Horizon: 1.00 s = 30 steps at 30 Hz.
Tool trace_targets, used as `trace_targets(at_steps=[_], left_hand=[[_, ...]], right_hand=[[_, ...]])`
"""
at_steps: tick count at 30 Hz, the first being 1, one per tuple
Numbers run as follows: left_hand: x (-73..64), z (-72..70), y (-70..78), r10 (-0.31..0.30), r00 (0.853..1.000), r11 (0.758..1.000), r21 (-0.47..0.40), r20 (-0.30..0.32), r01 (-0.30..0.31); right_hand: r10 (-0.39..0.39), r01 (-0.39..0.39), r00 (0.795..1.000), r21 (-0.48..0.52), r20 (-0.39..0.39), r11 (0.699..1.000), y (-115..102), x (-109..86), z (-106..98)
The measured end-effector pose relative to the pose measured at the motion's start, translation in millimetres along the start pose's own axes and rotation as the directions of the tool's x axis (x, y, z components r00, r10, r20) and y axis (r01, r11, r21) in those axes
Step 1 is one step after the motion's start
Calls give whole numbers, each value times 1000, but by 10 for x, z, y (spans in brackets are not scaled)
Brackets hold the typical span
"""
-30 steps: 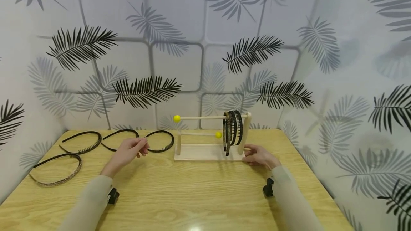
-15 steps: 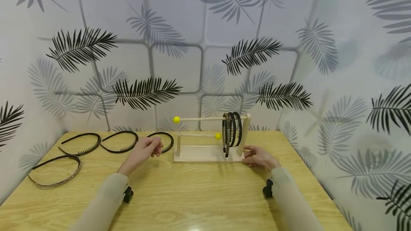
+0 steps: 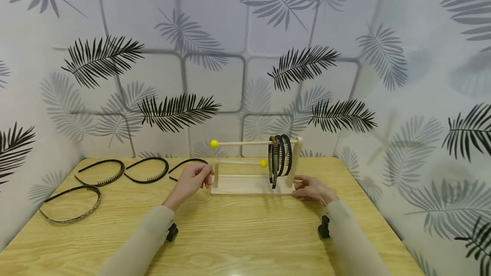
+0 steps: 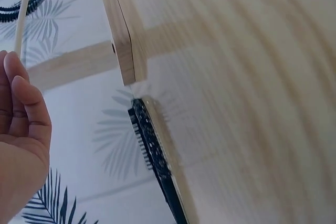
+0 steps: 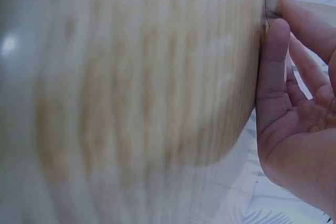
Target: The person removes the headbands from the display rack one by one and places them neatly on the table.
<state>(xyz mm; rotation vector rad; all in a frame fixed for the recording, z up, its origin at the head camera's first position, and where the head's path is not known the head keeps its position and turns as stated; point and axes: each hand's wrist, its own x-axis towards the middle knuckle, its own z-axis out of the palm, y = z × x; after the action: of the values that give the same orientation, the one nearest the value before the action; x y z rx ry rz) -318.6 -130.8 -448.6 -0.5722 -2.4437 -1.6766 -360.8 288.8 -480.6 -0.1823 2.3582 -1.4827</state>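
A wooden rack is seen standing on a wood-grained tabletop, flanked by two hands in pale sleeves. The right end of its base is held by the right hand, clamped there between thumb and fingers. The left hand is poised just beside the short left post, its fingers loosely bent around nothing; whether the post is touched cannot be told. Toothed headbands are hung close together near the right end of the upper bar, which is tipped at left by a yellow ball. The lower bar is capped likewise at right. Three dark headbands are laid along the back left, the nearest to the rack partly hidden by the left hand; a speckled headband is placed in front.
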Motion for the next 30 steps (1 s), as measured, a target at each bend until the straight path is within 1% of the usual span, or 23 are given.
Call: trace_targets(at_steps=[5, 8, 12, 18, 22, 24, 25, 27, 30], left_hand=[[57, 116, 84, 0, 1000, 1000, -19, 19, 0], [98, 194, 126, -2, 1000, 999, -50, 26, 3], [152, 300, 161, 8, 999, 997, -71, 34, -6], [220, 427, 236, 17, 1000, 996, -89, 18, -15], [251, 481, 307, 44, 999, 995, -93, 9, -43], [262, 509, 332, 56, 998, 994, -98, 2, -56], [258, 518, 378, 50, 999, 993, -109, 4, -49], [275, 579, 379, 42, 999, 988, -147, -4, -42], [302, 675, 400, 20, 1000, 974, -224, 5, -18]], right_hand=[[-5, 5, 1000, 21, 10, 1000, -11, 18, 1], [-12, 12, 1000, 18, 12, 1000, -17, 16, 0], [-2, 2, 1000, 10, 1, 1000, -15, 10, -1], [10, -10, 1000, 14, 1, 1000, 0, 24, 2], [14, -14, 1000, 20, -8, 1000, 9, 50, 7], [5, -5, 1000, 13, -8, 1000, 2, 58, 9], [6, -6, 1000, 14, -9, 1000, -5, 56, 11], [-4, 4, 1000, 10, -6, 1000, -16, 43, 10], [-11, 11, 1000, 3, 1, 1000, -30, 16, 7]])
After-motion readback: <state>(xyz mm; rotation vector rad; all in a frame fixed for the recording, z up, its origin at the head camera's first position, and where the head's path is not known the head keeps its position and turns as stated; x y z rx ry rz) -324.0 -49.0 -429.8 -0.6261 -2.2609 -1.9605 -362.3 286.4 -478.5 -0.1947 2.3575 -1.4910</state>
